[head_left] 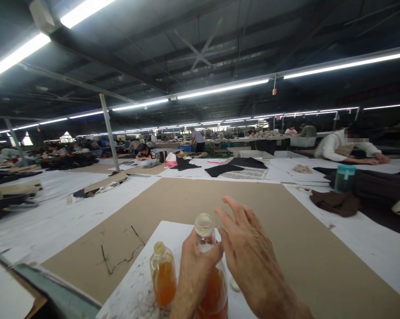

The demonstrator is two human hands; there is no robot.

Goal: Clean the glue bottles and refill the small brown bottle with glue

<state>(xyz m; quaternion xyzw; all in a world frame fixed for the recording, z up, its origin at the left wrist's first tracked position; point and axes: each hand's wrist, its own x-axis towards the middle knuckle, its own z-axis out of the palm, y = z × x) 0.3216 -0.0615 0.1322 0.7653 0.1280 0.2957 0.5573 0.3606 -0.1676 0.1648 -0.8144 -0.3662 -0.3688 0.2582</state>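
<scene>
My left hand point(195, 270) is wrapped round the neck of a clear bottle point(210, 266) of orange liquid, which stands uncapped on a white board point(143, 279). My right hand point(246, 248) hovers just right of the bottle's open mouth, fingers spread and holding nothing. A smaller bottle point(163, 274) of orange liquid with a pale cap stands to the left of the held one. A small pale cap-like thing point(234, 284) lies on the board below my right hand.
The white board lies on a wide brown cardboard sheet point(286, 230) over a long work table. Dark cloth pieces point(335, 201) and a teal cup point(345, 177) sit to the right. A person in white point(339, 148) leans on the table far right; others work behind.
</scene>
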